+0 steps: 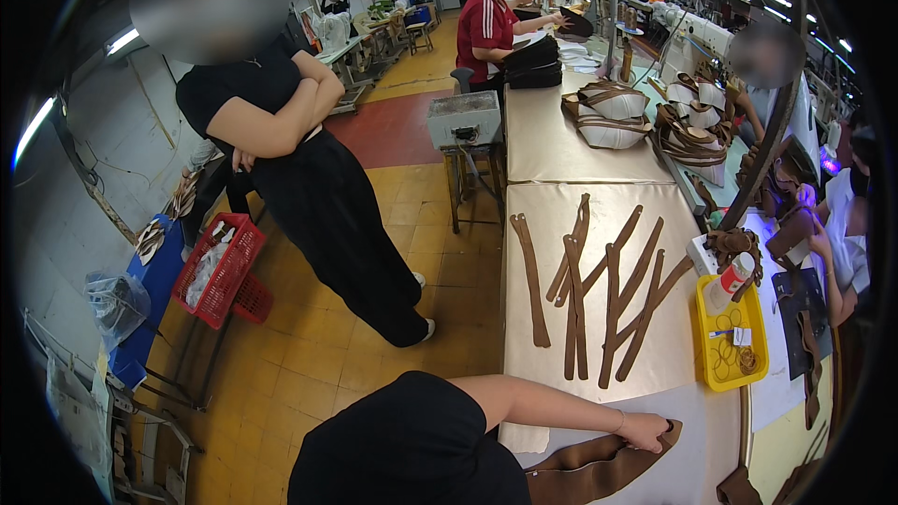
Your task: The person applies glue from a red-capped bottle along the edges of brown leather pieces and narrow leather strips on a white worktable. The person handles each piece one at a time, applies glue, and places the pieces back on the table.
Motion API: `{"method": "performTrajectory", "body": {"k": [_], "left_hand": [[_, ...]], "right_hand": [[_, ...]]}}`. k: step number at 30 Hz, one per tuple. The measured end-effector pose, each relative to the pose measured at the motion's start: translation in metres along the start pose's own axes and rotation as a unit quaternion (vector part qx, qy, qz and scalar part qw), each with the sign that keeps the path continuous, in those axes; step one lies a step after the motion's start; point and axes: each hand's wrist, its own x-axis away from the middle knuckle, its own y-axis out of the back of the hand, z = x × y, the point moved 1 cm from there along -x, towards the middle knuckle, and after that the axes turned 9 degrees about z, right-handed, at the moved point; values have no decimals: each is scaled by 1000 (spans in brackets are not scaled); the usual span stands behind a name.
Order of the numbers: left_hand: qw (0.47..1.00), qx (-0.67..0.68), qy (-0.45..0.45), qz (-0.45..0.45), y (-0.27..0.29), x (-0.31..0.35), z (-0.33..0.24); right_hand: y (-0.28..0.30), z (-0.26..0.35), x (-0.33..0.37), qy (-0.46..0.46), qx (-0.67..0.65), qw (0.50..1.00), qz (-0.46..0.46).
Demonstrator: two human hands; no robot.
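My left hand reaches in from the black sleeve at the lower edge, with a thin bracelet at the wrist. Its fingers are closed at the pointed right end of a long brown leather piece lying on the grey-white worktop. A zipper-like line runs along the piece, and its lower part goes out of the picture. Something small and black shows at the fingertips; I cannot make out what it is. My right hand is out of view. Beyond my arm, several narrow brown leather strips lie crossed on the gold-coloured table cover.
A yellow tray holds a white and red container and rubber bands. Brown and white bundles and black stacked pieces lie farther off. One person stands at left with folded arms; others work beyond. A red basket is at left.
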Motion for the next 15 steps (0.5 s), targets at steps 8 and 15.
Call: {"method": "performTrajectory", "body": {"k": [8,15], "left_hand": [[1000,2,0,-2,0,0,0],[1000,-2,12,1,0,1,-1]], "right_hand": [[9,0,2,4,14,1000,6],[29,-11,-50,72,-77,821,561]]}}
